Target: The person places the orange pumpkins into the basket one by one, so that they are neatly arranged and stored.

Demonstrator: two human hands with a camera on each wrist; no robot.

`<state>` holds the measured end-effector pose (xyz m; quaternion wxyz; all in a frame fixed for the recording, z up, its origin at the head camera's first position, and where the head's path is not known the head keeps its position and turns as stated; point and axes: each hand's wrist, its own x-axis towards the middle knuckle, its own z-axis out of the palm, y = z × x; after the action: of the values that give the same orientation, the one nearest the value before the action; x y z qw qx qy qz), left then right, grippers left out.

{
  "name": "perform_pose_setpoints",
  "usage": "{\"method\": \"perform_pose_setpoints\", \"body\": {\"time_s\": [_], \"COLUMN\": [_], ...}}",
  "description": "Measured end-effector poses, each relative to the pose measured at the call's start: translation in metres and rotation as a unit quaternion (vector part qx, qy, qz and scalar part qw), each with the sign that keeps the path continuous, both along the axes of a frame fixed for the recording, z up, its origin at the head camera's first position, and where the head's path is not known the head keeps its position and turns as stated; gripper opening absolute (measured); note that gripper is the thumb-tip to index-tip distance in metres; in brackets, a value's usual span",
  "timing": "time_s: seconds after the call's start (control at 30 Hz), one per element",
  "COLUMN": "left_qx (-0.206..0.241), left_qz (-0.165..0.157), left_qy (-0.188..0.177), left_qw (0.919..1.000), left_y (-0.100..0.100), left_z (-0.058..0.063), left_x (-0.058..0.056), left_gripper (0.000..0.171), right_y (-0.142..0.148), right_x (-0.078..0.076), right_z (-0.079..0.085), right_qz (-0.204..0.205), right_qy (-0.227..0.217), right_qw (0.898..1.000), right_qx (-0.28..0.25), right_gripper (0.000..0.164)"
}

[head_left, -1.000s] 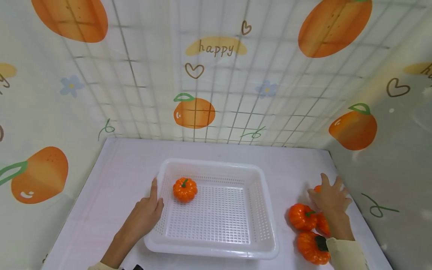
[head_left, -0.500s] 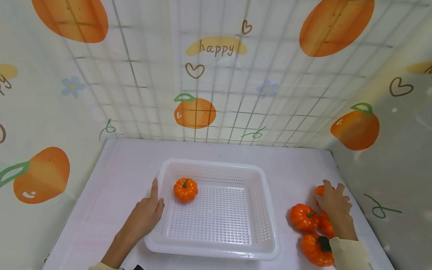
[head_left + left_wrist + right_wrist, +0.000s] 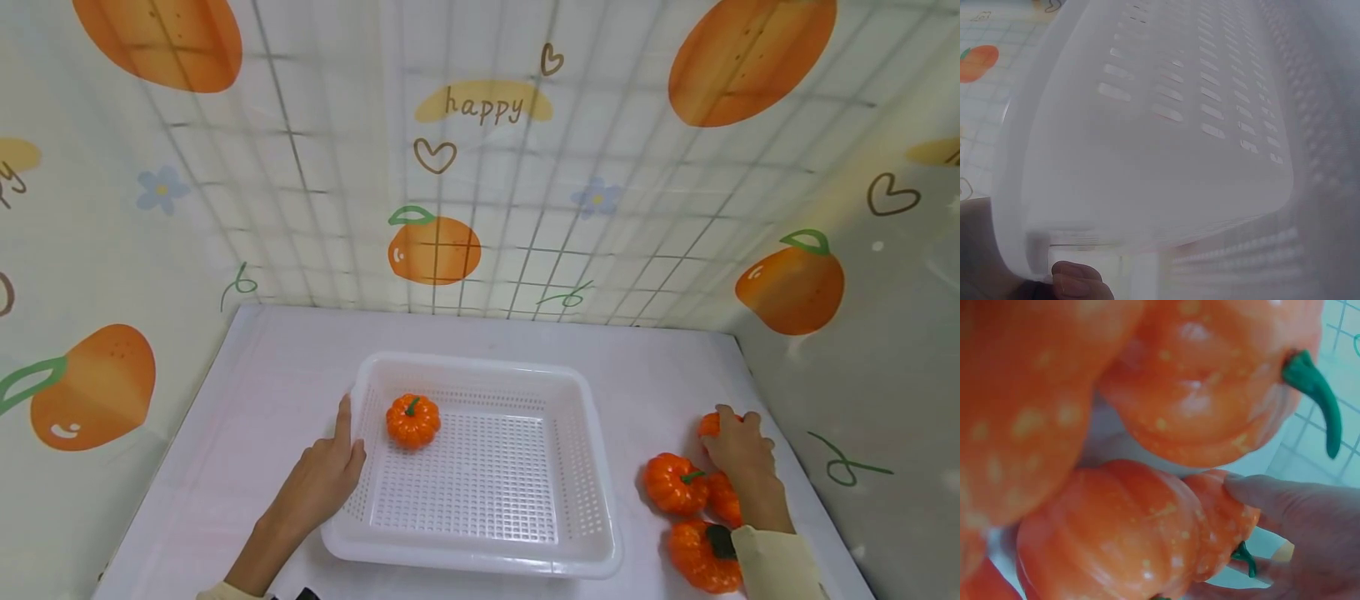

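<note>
A white perforated plastic basket (image 3: 468,560) sits on the table with one small orange toy pumpkin (image 3: 412,422) inside, near its left wall. My left hand (image 3: 326,475) grips the basket's left rim, index finger stretched along it and thumb over the edge. In the left wrist view, fingertips (image 3: 1079,281) show at the rim. My right hand (image 3: 742,446) is round a small toy pumpkin (image 3: 708,424), the farthest in the group on the right. The right wrist view shows the thumb on this ribbed pumpkin (image 3: 1225,525), fingers beyond its green stem.
Beside the basket, close to my right forearm, lie more toy pumpkins: one with a green stem (image 3: 675,483), one partly hidden (image 3: 722,498), and a larger one with a dark top (image 3: 701,557). Fruit-printed curtains (image 3: 480,183) enclose the white table (image 3: 262,375) on three sides.
My right hand has lowered onto the farthest pumpkin and its fingers have closed around it. The left hand and the basket have stayed in place.
</note>
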<state>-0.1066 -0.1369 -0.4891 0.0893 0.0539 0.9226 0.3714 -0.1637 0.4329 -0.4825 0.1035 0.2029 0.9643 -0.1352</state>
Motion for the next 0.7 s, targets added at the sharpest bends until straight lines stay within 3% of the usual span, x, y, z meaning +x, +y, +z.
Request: {"method": "perform_pose_setpoints", "body": {"time_s": [0.43,0.7], "left_qx": [0.0,-0.005], "left_qz": [0.002,0.002], "left_qy": [-0.01,-0.014], "left_qw": [0.9999,0.9999], "left_y": [0.0,0.0], "left_z": [0.001,0.002], "left_x": [0.002,0.002], "left_gripper": [0.077,0.077], "right_y": [-0.006,-0.017], "right_x": [0.001,-0.005], "right_z": [0.009,0.02], "right_qz": [-0.002,0.028], "right_qy": [-0.003,0.039], "right_qw": [1.0,0.999], "right_qx": [-0.003,0.019], "right_gripper": [0.064,0.064]}}
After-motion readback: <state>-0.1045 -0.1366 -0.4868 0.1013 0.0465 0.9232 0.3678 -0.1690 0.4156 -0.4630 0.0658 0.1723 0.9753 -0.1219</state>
